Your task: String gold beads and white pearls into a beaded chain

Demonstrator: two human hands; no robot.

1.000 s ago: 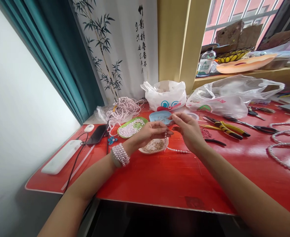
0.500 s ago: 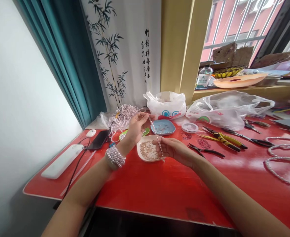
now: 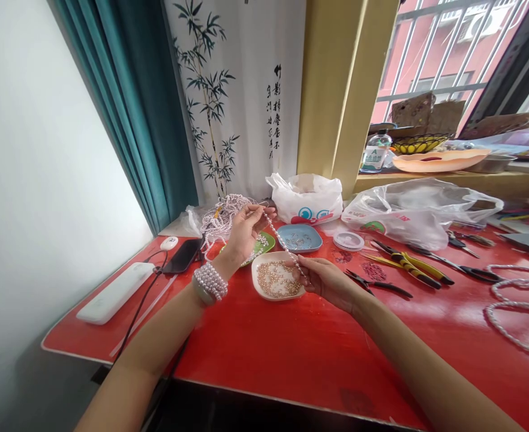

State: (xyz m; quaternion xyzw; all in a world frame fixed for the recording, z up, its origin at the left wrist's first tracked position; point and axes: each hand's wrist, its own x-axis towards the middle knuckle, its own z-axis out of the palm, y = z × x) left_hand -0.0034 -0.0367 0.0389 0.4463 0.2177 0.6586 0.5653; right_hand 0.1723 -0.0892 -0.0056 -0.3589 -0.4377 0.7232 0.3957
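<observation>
Gleaming red table [image 3: 255, 354], teal curtain [image 3: 125, 120]

Centre: green dish [image 3: 268, 244] partly hidden behind left hand [image 3: 243, 235] | Bead strand [image 3: 279, 235]: individual beads too small to count | Blue dish [image 3: 308, 246]: contents too small to identify | Right edge: pale looped cord [image 3: 502, 330] cut off, articles [image 3: 528, 215] above blurred | Bottom edge: both forearms [image 3: 156, 348] cut off

I log daylight from the barred window [image 3: 444, 54], far right; glare on the red tabletop [image 3: 453, 315], right; edges visibly stretched.
</observation>
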